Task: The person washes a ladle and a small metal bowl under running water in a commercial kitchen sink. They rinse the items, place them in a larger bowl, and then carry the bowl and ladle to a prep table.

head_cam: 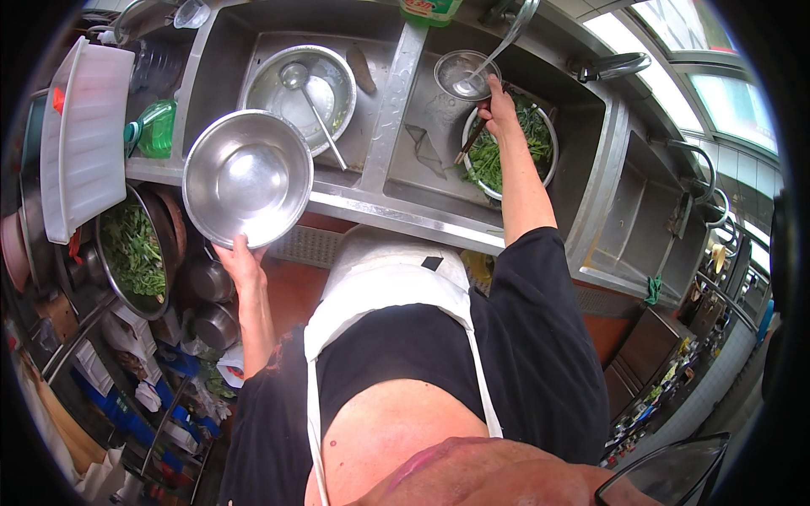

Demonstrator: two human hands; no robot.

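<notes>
My left hand grips the rim of a wide stainless steel bowl, held tilted in front of the sink's edge. Its shiny inside shows no contents. Over the right-hand basin, my right hand holds a round metal scoop with a dark handle. A stream of water runs from the tap into the scoop. Beneath my right forearm, a basin of leafy greens stands in the sink. In the left-hand basin, a metal ladle rests across another metal bowl.
A brown object lies beside that bowl. Left of the sink are a green liquid bottle, a white plastic crate and a metal bowl of greens. A curved tap juts over the right side. Shelving stands lower left.
</notes>
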